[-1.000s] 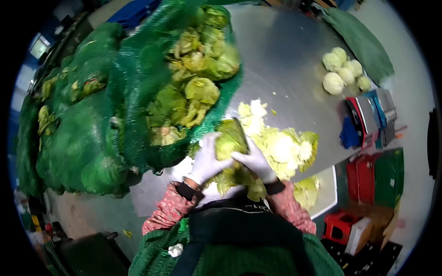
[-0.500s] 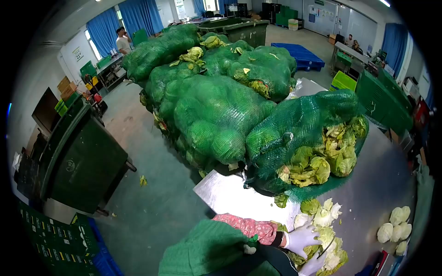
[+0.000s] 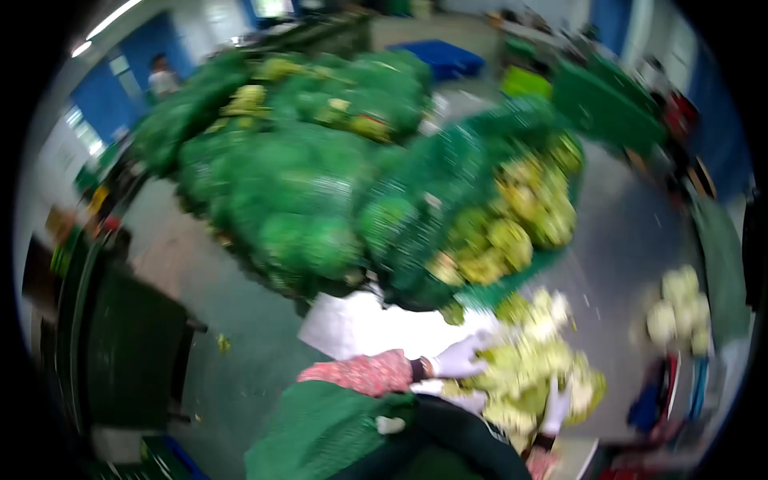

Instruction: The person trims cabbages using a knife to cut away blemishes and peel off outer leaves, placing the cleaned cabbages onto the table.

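Observation:
A loose heap of pale green and white cabbage leaves (image 3: 536, 364) lies on the metal table in front of me. At its left side my left hand (image 3: 458, 358), in a whitish glove, rests against the leaves with its fingers spread. My right hand (image 3: 558, 404), gloved the same way, is on the heap's right side with fingers extended upward. Motion blur and leaves hide part of the fingertips. Just beyond the heap, a green mesh sack (image 3: 448, 192) gapes open, showing cabbages with yellowish outer leaves (image 3: 508, 244).
Full mesh sacks (image 3: 296, 192) are piled to the far left. Several pale trimmed cabbages (image 3: 680, 308) sit at the table's right. A dark green bin (image 3: 132, 344) stands on the floor at left. A blue pallet (image 3: 440, 60) lies farther back, and a person (image 3: 162, 78) is at far left.
The view has swung right and is blurred. My hands have moved farther apart, now on opposite sides of the leaves. A thin dark line seen by my right hand earlier no longer shows.

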### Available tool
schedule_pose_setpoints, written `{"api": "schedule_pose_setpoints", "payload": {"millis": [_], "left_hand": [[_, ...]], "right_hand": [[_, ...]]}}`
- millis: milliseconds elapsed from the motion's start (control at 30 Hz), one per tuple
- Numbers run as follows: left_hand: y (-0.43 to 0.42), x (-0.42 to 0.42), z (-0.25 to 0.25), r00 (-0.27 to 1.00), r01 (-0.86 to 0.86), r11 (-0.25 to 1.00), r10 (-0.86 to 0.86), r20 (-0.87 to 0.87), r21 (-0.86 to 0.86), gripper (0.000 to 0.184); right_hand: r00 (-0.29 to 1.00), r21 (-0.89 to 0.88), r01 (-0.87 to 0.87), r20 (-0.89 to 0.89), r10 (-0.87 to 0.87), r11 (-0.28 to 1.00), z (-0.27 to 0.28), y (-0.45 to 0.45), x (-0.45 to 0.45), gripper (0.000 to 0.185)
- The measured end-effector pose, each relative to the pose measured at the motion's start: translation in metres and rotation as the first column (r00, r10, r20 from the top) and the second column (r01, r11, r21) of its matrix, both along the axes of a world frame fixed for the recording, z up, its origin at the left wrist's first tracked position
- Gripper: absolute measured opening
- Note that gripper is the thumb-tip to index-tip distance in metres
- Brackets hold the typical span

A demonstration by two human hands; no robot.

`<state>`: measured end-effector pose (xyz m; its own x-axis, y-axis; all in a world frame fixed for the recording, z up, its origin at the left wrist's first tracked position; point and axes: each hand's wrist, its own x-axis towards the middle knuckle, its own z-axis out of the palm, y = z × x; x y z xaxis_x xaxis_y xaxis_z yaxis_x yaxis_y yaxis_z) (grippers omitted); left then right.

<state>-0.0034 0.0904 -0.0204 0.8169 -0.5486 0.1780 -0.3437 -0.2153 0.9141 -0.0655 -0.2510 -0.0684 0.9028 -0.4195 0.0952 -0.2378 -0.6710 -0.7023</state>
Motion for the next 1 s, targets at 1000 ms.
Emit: {"api": "schedule_pose_setpoints", "payload": {"millis": [1000], "left_hand": [[-0.013,-0.013,0.000,0.990,-0.141,0.985,0.138,0.036,0.099,0.086]], "right_hand": [[0.891,0.025,-0.280,-0.366,0.270,0.960,0.080,0.146,-0.047,0.020]]}}
